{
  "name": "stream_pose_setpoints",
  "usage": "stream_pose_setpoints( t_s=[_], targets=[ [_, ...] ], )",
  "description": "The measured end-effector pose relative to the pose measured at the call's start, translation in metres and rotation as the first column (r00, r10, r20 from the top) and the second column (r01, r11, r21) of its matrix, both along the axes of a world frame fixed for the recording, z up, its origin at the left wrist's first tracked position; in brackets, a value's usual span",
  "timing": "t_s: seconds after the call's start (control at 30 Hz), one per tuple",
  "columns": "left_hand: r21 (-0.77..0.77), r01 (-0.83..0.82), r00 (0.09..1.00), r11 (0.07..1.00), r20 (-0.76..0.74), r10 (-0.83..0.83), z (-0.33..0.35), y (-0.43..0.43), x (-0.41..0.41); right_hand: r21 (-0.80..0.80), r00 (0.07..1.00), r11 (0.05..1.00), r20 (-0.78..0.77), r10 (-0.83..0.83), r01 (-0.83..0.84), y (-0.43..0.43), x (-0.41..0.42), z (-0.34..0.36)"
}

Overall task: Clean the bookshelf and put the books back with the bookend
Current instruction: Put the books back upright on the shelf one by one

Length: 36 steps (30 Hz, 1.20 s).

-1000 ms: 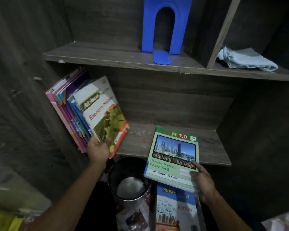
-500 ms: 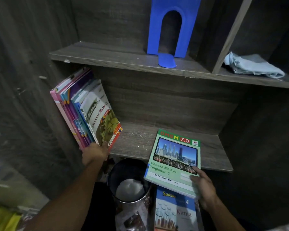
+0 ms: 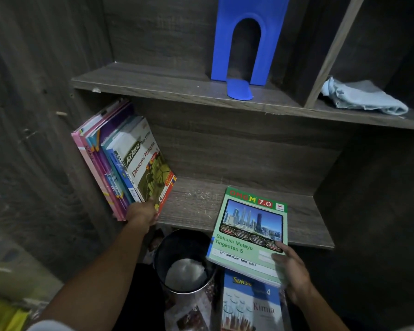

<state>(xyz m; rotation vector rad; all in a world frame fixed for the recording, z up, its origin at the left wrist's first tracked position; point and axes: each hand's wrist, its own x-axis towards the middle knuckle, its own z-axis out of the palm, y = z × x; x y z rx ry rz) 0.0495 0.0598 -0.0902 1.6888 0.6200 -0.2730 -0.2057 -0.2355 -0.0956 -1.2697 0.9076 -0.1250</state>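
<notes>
Several books stand leaning against the left wall of the lower shelf. The outermost is a grey and yellow Ekonomi Malaysia book. My left hand grips the bottom edge of that row. My right hand holds a green Bahasa Melayu book by its lower right corner, half over the shelf's front edge. A blue bookend stands upright on the upper shelf.
A light blue cloth lies in the right compartment of the upper shelf, behind a wooden divider. Below the shelf stands a black bin with white paper inside. Beside it lies a blue Kimia book.
My left hand has pushed the row of books more upright and closer to the left wall. The green book has stayed at the shelf's front edge in my right hand.
</notes>
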Motion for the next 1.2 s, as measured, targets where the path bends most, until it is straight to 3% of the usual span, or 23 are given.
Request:
stream_pose_setpoints(
  t_s=[0.13, 0.2, 0.27, 0.33, 0.47, 0.53, 0.6, 0.7, 0.87, 0.93, 0.97, 1.07, 1.13, 1.2],
  targets=[
    [-0.099, -0.032, 0.999, 0.995, 0.011, 0.034, -0.008, -0.002, -0.001, -0.040, 1.000, 0.999, -0.020, -0.007, 0.007, -0.003, 0.002, -0.007],
    [-0.020, -0.002, 1.000, 1.000, 0.004, 0.002, -0.032, -0.003, 0.007, -0.045, 0.999, 0.999, -0.031, -0.008, 0.007, -0.004, 0.002, -0.011],
    [0.042, 0.097, 0.995, 0.994, -0.004, -0.097, -0.020, -0.018, -0.015, -0.056, 0.999, 0.998, -0.035, -0.018, 0.016, -0.004, 0.003, -0.012],
    [-0.003, 0.252, 0.968, 0.968, 0.005, -0.252, -0.001, -0.044, -0.049, -0.058, 0.999, 0.998, -0.038, -0.027, 0.025, -0.003, 0.003, -0.012],
    [-0.020, 0.624, 0.777, 0.781, -0.086, -0.623, -0.006, -0.089, -0.091, -0.041, 0.999, 0.999, -0.038, -0.028, 0.026, -0.005, 0.003, -0.013],
    [0.166, 0.722, 0.691, 0.672, -0.115, -0.714, -0.020, -0.104, -0.100, -0.032, 0.999, 0.999, -0.032, -0.027, 0.026, -0.006, 0.002, -0.013],
    [0.355, 0.703, 0.688, 0.616, -0.120, -0.715, -0.028, -0.111, -0.103, -0.028, 0.999, 0.999, -0.029, -0.019, 0.019, -0.007, 0.000, -0.012],
    [0.430, 0.687, 0.684, 0.586, -0.110, -0.721, -0.027, -0.114, -0.102, -0.007, 1.000, 1.000, -0.011, -0.025, 0.025, -0.009, -0.001, -0.011],
    [0.524, 0.758, 0.563, 0.389, -0.222, -0.796, -0.022, -0.113, -0.088, 0.025, 0.997, 0.997, 0.016, -0.070, 0.069, -0.006, -0.001, -0.008],
    [0.473, 0.800, 0.513, 0.368, -0.223, -0.829, -0.013, -0.114, -0.079, 0.021, 0.996, 0.996, 0.017, -0.084, 0.083, -0.004, -0.001, -0.006],
    [0.391, 0.822, 0.511, 0.414, -0.188, -0.839, -0.008, -0.115, -0.074, 0.020, 0.995, 0.995, 0.020, -0.095, 0.094, -0.004, 0.000, -0.006],
    [-0.053, 0.809, 0.580, 0.586, -0.090, -0.809, 0.017, -0.116, -0.072, 0.017, 0.994, 0.994, 0.020, -0.111, 0.110, -0.001, 0.000, -0.002],
    [-0.233, 0.764, 0.601, 0.601, -0.083, -0.795, 0.028, -0.116, -0.074, 0.024, 0.993, 0.993, 0.015, -0.114, 0.113, 0.003, 0.000, 0.003],
    [-0.293, 0.754, 0.588, 0.588, -0.099, -0.803, 0.031, -0.116, -0.076, 0.040, 0.993, 0.992, 0.018, -0.118, 0.117, 0.005, -0.001, 0.008]
  ],
)
